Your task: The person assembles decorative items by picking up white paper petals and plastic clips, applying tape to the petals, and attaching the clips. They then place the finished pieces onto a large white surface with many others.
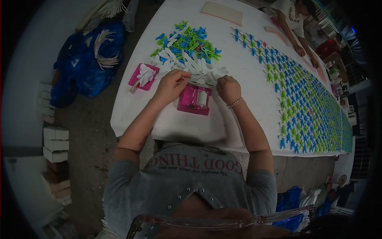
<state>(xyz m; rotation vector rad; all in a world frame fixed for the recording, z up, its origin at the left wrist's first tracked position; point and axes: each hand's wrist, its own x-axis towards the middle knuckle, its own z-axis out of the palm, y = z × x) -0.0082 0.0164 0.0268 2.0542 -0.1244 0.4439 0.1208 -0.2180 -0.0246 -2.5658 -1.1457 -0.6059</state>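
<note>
Long, flat white strips [193,63] seem picked at by pinched left hand [171,85] and right hand [229,90], grip unclear; gentle parting seems needed next.

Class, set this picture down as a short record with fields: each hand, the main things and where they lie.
Left hand: fingers drawn together near the white pieces; any held item too small to tell
Right hand: likewise; bracelet on wrist
Between forearms: pink dispenser with white roll
Beyond dispenser: white pieces, loosely heaped
Beyond those: pile of clips, mostly blue and green
Left of left hand: pink tray holding white pieces
Table's right side: clips in rows
Far right: another person, arms over table
</note>
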